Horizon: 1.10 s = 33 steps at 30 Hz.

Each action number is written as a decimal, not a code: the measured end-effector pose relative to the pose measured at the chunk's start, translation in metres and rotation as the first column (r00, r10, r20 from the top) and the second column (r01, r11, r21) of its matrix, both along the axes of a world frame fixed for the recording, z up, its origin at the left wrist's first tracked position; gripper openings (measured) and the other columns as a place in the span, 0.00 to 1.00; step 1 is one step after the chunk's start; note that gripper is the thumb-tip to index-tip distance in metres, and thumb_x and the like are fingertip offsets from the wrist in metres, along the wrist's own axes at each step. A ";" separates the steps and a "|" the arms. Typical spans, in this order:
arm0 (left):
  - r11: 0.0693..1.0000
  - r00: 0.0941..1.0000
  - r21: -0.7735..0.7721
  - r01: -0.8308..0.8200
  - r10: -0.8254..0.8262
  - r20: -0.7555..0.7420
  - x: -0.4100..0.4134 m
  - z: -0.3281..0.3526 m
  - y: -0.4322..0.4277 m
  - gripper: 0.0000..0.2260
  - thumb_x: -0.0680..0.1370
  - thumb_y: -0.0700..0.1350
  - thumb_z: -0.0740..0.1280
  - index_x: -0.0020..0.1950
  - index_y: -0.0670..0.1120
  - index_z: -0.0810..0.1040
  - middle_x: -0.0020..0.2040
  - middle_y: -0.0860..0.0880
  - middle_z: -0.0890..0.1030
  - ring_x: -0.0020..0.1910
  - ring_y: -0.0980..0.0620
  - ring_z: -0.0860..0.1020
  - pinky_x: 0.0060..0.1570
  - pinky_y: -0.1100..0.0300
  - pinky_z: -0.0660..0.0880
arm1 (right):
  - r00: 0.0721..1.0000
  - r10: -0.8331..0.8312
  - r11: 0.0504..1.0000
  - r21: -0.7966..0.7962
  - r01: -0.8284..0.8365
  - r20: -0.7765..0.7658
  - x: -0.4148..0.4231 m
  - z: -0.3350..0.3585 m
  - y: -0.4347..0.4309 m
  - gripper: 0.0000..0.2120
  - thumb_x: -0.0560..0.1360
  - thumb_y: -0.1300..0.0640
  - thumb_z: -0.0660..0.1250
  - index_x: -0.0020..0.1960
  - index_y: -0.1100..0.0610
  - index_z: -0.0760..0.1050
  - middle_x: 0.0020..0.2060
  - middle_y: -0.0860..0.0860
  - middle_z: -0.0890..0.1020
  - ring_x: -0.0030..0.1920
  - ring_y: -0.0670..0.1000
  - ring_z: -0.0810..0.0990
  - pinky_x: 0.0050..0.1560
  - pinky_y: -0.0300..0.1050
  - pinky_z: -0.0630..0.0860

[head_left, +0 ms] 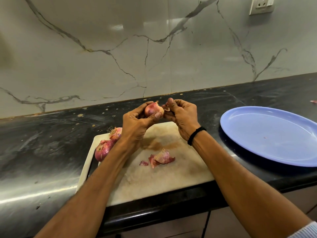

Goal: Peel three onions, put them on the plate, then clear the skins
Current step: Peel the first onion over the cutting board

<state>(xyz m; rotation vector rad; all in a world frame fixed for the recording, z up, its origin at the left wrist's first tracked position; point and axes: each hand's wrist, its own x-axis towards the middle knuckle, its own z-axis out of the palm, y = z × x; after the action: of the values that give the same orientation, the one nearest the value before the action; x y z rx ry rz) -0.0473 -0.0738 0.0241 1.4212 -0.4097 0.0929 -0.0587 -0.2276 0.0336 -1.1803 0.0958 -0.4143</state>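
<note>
My left hand [135,124] grips a red onion [152,109] above the far edge of the stained white cutting board [154,177]. My right hand [181,115] pinches a small piece of skin [167,109] right next to that onion. Two more unpeeled red onions lie at the board's left side, one [102,149] nearer me and one [116,133] behind it, partly hidden by my left wrist. Loose pink skins [160,158] lie in the middle of the board. A blue plate [267,134] with nothing on it sits on the counter to the right.
The black counter [42,143] runs along a marble-patterned wall [120,48]. A wall socket [261,5] is at the upper right. A scrap of skin [314,101] lies on the counter at the far right edge. The counter's front edge runs just under the board.
</note>
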 end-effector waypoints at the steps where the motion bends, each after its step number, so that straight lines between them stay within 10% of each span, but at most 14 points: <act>1: 1.000 1.000 -0.002 -0.006 0.006 0.007 0.001 0.000 0.000 0.27 0.62 0.49 0.81 0.59 0.46 0.83 0.58 0.42 0.84 0.59 0.43 0.83 0.62 0.44 0.78 | 1.000 0.002 1.000 -0.007 -0.002 0.000 -0.001 -0.001 -0.001 0.08 0.78 0.60 0.66 0.50 0.67 0.77 0.41 0.59 0.84 0.43 0.56 0.85 0.42 0.49 0.83; 13: 0.999 0.999 -0.018 0.029 -0.028 0.044 0.005 0.002 0.002 0.19 0.72 0.36 0.74 0.63 0.44 0.79 0.60 0.45 0.80 0.61 0.44 0.80 0.52 0.56 0.81 | 0.991 -0.037 0.932 -0.353 0.080 0.127 -0.005 -0.004 -0.009 0.04 0.76 0.62 0.68 0.48 0.58 0.82 0.44 0.54 0.85 0.45 0.47 0.82 0.45 0.39 0.77; 19: 0.997 0.997 -0.030 0.067 -0.065 0.040 0.008 0.000 0.004 0.25 0.69 0.46 0.78 0.65 0.44 0.79 0.64 0.42 0.79 0.65 0.41 0.78 0.65 0.44 0.76 | 0.960 0.088 0.843 -0.534 0.070 0.265 -0.002 -0.007 -0.002 0.07 0.75 0.61 0.72 0.52 0.59 0.78 0.49 0.56 0.82 0.50 0.53 0.81 0.51 0.49 0.81; 33: 0.981 0.992 -0.146 0.124 -0.127 -0.009 0.005 0.005 0.001 0.22 0.70 0.40 0.72 0.65 0.44 0.78 0.67 0.37 0.74 0.64 0.36 0.78 0.60 0.47 0.80 | 0.943 0.057 0.782 -0.602 0.162 0.327 0.000 -0.009 0.001 0.08 0.72 0.60 0.74 0.52 0.58 0.80 0.49 0.51 0.83 0.51 0.49 0.82 0.53 0.51 0.81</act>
<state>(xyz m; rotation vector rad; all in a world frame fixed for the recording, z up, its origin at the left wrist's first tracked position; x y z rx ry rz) -0.0426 -0.0723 0.0289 1.2491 -0.4673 0.0068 -0.0584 -0.2266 0.0244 -1.7495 -0.3304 -0.7251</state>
